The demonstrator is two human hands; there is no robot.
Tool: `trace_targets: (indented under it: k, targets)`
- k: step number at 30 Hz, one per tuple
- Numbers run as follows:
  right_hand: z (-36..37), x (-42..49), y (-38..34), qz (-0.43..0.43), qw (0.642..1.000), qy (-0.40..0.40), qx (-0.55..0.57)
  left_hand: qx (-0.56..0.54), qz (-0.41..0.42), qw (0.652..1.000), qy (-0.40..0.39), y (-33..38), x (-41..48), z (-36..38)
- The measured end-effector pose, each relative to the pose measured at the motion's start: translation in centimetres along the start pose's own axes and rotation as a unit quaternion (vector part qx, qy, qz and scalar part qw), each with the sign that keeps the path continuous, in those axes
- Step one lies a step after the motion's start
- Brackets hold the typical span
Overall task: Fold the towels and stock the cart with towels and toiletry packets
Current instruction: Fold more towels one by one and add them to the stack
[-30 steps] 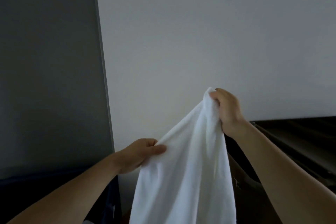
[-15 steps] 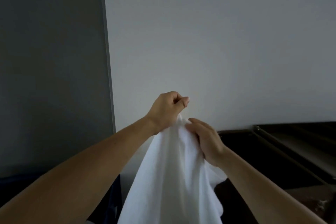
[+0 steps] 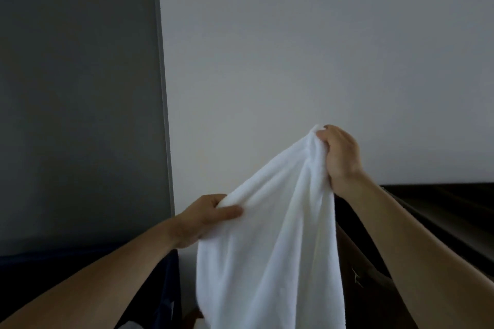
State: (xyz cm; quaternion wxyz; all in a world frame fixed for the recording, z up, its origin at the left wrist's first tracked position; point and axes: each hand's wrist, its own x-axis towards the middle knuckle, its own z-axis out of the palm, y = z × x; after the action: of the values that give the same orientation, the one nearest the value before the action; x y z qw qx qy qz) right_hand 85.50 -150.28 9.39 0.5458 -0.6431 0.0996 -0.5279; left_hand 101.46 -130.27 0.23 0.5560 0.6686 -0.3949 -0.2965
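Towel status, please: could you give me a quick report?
Left hand pinches towel edge, low. Right hand grips it higher. Towel hangs unfolded. Nothing visibly blocking.

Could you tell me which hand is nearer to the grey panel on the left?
Left. The left hand grips the towel just right of the grey panel; the right hand pinches the towel's top farther right and higher.

left hand (image 3: 207, 218) dropped and moved left, right hand (image 3: 338, 156) raised, towel (image 3: 270, 243) edge now stretched between them
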Motion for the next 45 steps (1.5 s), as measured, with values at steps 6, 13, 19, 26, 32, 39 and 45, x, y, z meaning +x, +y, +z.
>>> trace_targets:
  k: [6, 13, 19, 26, 32, 39, 45]
  targets:
    - [-2.5, 0.8, 2.2, 0.027, 0.994, 0.012, -0.101, 0.020, -0.014, 0.998, -0.059, 2.6, -0.8, -3.3]
    - [-0.7, -4.2, 3.5, 0.085, 0.979, -0.183, -0.039, 0.217, 0.129, 0.967, -0.039, 7.7, 1.0, 1.0]
    - [0.3, -6.6, 5.1, 0.130, 0.969, -0.204, -0.042, 0.334, 0.147, 0.928, -0.070, 7.8, 2.0, 1.8]
    - [-2.8, -1.7, 4.3, 0.090, 0.994, 0.041, -0.052, 0.271, -0.001, 0.961, -0.054, 2.3, 1.3, -3.5]
    - [-5.4, -0.2, 6.4, 0.141, 0.981, 0.078, -0.104, 0.233, -0.069, 0.966, -0.083, 0.9, -0.7, -6.5]
    - [-6.3, 0.4, 8.3, 0.194, 0.965, 0.116, -0.132, -0.081, -0.040, 0.995, 0.029, -0.8, -1.3, -8.2]
    - [-4.9, 0.2, 8.3, 0.159, 0.959, 0.045, -0.231, -0.172, -0.040, 0.974, 0.143, 0.6, 0.4, -5.0]
